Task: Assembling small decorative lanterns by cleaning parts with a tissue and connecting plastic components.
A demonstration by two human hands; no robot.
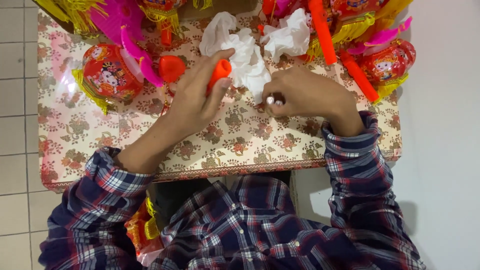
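We note the table (100, 150) first: a floral cloth covers it, and both hands work over its middle so that small parts can rest on it if set down. Beyond the hands, along the far edge, lie several red paper lanterns with yellow fringe; 1 red lantern (107, 75) sits just left of the left hand, tipped on its side, and another lantern (387, 60) lies beyond and to the right of the right hand. 2 loose orange rods (322, 32) lie beyond the right hand, slanted, apart from both hands. White crumpled tissue (247, 60) sits between and just beyond the 2 hands, touching the right hand's fingertips; it looks like packing pulled clear. The left hand (192, 100) is closed around an orange tube (218, 74), thumb along 1 side and fingers wrapped behind, the rounded end pointing away from the body toward the tissue; we judge that this grip steadies the tube with its near end turned toward the other hand. The right hand (305, 92) is curled, its fingers pinching small silvery pieces (275, 100), apparently 2, just right of the tube's hand; what they are we cannot tell. A further lantern (142, 232) rests in the lap, below the left forearm.
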